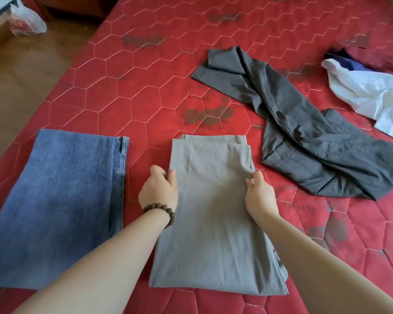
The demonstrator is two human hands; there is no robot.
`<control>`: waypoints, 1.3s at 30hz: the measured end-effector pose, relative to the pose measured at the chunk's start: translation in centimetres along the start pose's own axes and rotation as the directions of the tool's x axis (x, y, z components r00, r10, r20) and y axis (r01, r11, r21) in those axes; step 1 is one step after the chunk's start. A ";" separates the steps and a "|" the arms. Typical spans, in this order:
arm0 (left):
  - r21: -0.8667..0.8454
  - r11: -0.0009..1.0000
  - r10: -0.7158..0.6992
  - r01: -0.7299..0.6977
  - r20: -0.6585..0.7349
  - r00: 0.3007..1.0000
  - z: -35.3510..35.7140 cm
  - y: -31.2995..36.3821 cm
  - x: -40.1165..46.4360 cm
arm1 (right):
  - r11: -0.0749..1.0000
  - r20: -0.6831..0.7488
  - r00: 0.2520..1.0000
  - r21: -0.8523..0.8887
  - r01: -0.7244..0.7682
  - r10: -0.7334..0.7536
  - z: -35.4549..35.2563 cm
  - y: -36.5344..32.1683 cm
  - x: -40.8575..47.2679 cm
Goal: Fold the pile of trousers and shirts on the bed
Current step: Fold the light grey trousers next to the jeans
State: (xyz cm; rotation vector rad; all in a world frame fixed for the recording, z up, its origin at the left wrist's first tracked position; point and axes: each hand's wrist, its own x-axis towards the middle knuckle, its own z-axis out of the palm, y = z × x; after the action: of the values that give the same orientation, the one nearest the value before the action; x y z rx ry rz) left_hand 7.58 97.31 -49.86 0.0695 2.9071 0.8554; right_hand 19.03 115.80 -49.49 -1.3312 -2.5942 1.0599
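A pair of grey-beige trousers lies folded lengthwise on the red quilted bed, in the near middle of the view, with its waistband at the far end and the leg hems at the near end. The left hand sits at the left edge of these trousers, about a third of the way down from the waistband; its fingers curl round the edge of the cloth and the thumb lies on top, pinching the fold. A brown bead bracelet circles that wrist. The right hand is at the right edge, straight across from the left one, with its fingers bent over the stacked layers and gripping them.

To the left, apart from the grey-beige pair, folded blue jeans lie flat with their seam and belt loop toward the middle. To the far right of the hands, dark grey trousers lie loose and twisted, one leg stretching toward the far side of the bed. Farther right, at the edge of the view, a white plastic bag lies crumpled beside some dark blue and maroon cloth that is too blurred to identify. On the wooden floor at the far left stands another white bag with red print
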 end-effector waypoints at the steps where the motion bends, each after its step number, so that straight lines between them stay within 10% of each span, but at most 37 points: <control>1: 0.019 0.998 0.059 -0.058 -0.071 0.996 -0.3 0.3 0.0 | 0.995 -0.039 0.999 -0.097 0.016 -0.020 -0.1 -0.5 0.3; 4: 0.156 0.876 0.473 -0.456 -0.096 0.876 0.0 0.7 -0.4 | 0.863 -0.181 0.916 -0.438 0.252 -0.359 0.4 -2.1 0.0; 8: 0.262 0.607 0.670 -0.750 0.339 0.661 2.9 0.6 -2.5 | 0.637 0.212 0.790 -0.491 0.595 -0.575 3.1 -2.4 -0.6; 15: 0.409 0.597 0.591 -0.690 0.357 0.723 5.7 1.2 2.1 | 0.529 0.309 0.785 -0.602 0.598 -0.537 2.6 -0.4 5.1; 21: 0.396 0.712 0.484 -0.580 0.323 0.814 6.6 2.0 3.6 | 0.653 0.258 0.848 -0.549 0.522 -0.463 3.3 -0.2 7.2; 27: 0.004 0.908 0.386 -0.419 0.380 0.841 4.3 3.1 5.0 | 0.738 0.413 0.854 -0.458 0.496 -0.317 1.2 -2.4 8.3; 32: 0.154 0.743 0.595 -0.651 0.290 0.749 1.6 0.7 -3.6 | 0.744 0.121 0.822 -0.369 0.557 -0.556 2.0 -2.0 -2.0; 39: 0.265 0.581 0.618 -0.770 0.472 0.629 1.5 -5.4 -12.4 | 0.655 0.289 0.762 -0.391 0.646 -0.579 5.0 5.8 -12.5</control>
State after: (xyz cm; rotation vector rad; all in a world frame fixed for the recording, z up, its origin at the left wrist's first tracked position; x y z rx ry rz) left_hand 20.03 92.62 -52.86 1.3672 2.6217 0.1379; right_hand 29.45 106.21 -53.45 -0.2808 -3.1583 0.4203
